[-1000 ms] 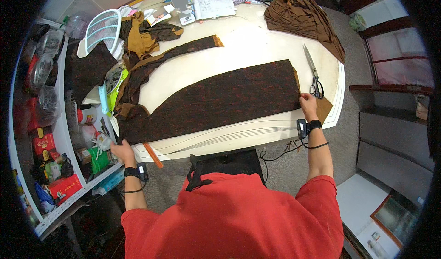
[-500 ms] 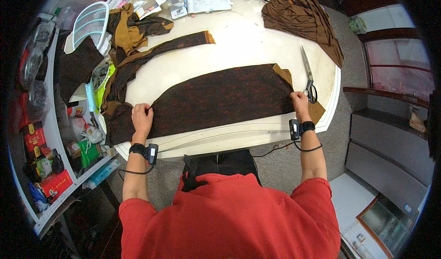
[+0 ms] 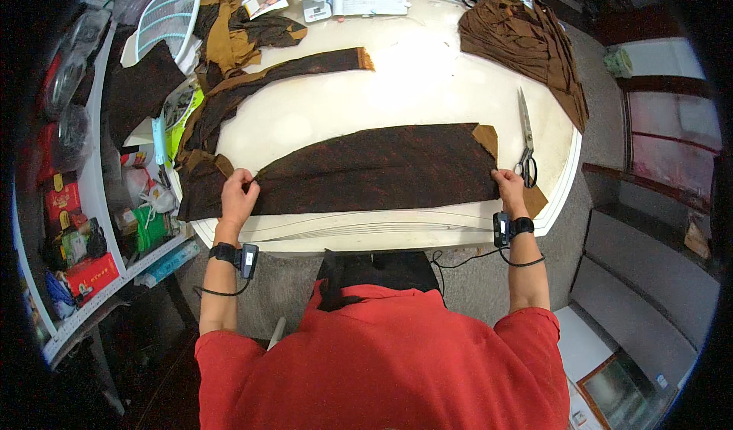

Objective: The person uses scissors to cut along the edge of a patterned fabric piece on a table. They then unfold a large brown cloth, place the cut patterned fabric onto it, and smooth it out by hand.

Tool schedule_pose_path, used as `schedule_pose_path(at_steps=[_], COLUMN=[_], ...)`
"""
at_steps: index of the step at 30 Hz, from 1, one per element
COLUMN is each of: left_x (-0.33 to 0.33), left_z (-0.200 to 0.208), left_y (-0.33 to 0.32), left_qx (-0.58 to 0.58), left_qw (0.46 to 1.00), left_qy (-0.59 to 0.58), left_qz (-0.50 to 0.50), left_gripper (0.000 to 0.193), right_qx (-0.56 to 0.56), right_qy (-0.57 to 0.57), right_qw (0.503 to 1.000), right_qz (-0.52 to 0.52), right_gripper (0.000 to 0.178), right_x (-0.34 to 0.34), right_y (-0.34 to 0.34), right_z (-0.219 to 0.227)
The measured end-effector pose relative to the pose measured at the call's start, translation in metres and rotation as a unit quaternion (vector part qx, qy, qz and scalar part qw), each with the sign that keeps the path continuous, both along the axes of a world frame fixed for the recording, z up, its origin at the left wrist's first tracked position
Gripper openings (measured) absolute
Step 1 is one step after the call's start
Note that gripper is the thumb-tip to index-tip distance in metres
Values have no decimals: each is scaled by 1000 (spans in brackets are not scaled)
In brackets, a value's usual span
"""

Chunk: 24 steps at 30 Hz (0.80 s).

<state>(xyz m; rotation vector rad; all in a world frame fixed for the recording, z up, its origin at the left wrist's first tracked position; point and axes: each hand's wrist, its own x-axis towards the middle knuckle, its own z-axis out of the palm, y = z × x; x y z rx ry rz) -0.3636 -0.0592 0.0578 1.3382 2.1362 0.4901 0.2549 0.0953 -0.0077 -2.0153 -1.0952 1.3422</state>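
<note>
- We have both hands on the long dark brown fabric panel [image 3: 374, 169], which lies flat along the near side of the white table [image 3: 397, 98].
- Our left hand [image 3: 238, 193] pinches the panel's left end, fingers closed on the cloth near its top corner. A second ago that hand was off the table at the left edge; it has since come up onto the fabric and taken hold.
- Our right hand [image 3: 508, 186] presses on the panel's right end, fingers curled at the lower corner, in much the same spot as a second ago. We cannot tell whether it pinches the cloth or only pins it down.
- With one end now held in each hand, the panel looks stretched between them and lies smoother and straighter than before.
- A tan underlayer [image 3: 485, 135] shows at the right end of the panel, folded back at the corner.
- The scissors [image 3: 526, 138] lie just beside our right hand, untouched, blades pointing away from us.
- Farther off, a narrower dark strip [image 3: 290, 71] lies across the table, and a heap of brown cloth [image 3: 527, 41] sits at the far right.
- At our left stands a cluttered shelf [image 3: 92, 201], and a white fan guard [image 3: 164, 18] is at the far left corner.
</note>
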Motion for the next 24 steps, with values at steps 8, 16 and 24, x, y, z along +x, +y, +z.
schedule_pose_path(at_steps=[8, 16, 24], left_x=[5, 13, 14], left_z=[-3, -9, -7], left_y=[0, 8, 3], left_qx=[-116, -54, -39], left_qw=[989, 987, 988], left_qy=[74, 131, 145], left_qz=[-49, -80, -35], left_gripper=[26, 20, 29], right_qx=[-13, 45, 99], right_qy=[-17, -42, -267], right_qw=[1000, 998, 950], right_qz=[-23, -14, 129], right_gripper=[17, 18, 40], right_x=[-9, 23, -53], right_y=[2, 4, 45], right_z=[8, -21, 35])
